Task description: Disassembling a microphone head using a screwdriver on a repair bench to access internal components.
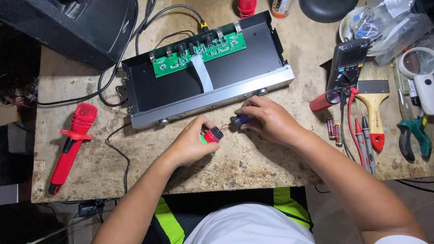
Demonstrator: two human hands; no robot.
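Red plastic shows in the left hand (192, 143), whose fingers are closed round a short red tube (212, 135) with a dark open end; the right hand (266, 119) pinches a small dark capsule (239, 120) between thumb and fingertips, just beside the tube; thin wires (226, 127) run between the two parts. Both are held low over the worn wooden table (253, 167), just in front of the open metal chassis (217, 97); inside it sit a green circuit board (199, 52) and a pale ribbon cable (202, 72); black cables (149, 22) leave its back edge. A whole red microphone (72, 144) lies well apart at the left; a second red tube (324, 100) lies at the right, near a multimeter (348, 63) with its probes (365, 140); two batteries (335, 130) lie beside them; a paintbrush (374, 113) and green-handled pliers (413, 135) rest further right.
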